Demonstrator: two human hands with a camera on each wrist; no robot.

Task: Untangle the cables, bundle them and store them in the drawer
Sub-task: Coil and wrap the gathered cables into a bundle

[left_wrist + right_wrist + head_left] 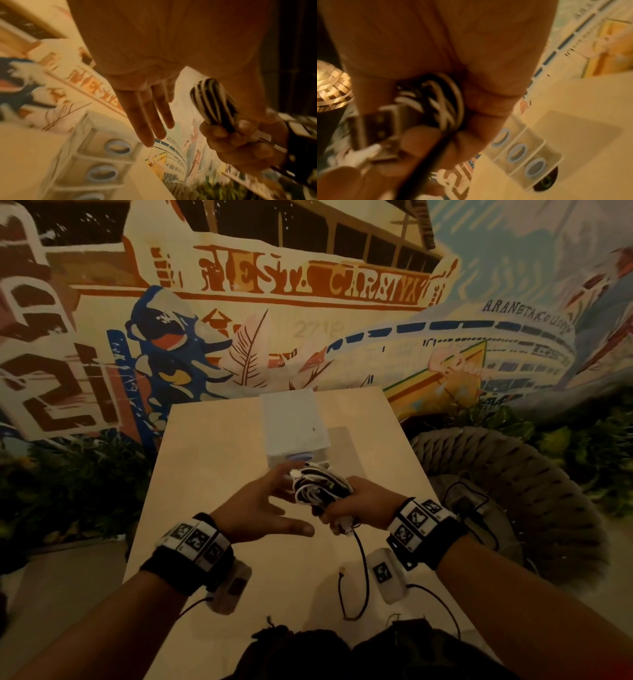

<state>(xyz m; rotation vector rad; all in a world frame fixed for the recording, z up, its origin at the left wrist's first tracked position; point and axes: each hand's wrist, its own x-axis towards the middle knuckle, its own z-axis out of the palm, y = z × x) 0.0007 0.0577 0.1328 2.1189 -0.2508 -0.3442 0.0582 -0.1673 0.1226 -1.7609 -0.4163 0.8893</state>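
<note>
My right hand [356, 501] grips a wound bundle of black and white cables [322, 487] just above the table's middle. One black cable tail [363, 573] hangs from that fist and loops onto the table. In the right wrist view the bundle [436, 101] sits in the palm, with USB plugs [373, 129] sticking out by the fingers. My left hand [274, 501] is open to the left of the bundle, its fingers [150, 115] straight and apart from the cables [214, 102]. The white drawer unit [294, 422] stands just behind both hands, its blue ring handles [118, 147] facing me and its drawers closed.
The pale wooden table [212, 474] runs away from me to a painted wall. A round woven seat [513, 484] with dark wires on it stands off the right edge. Plants line the floor on both sides. Dark cloth [308, 652] lies at the near edge.
</note>
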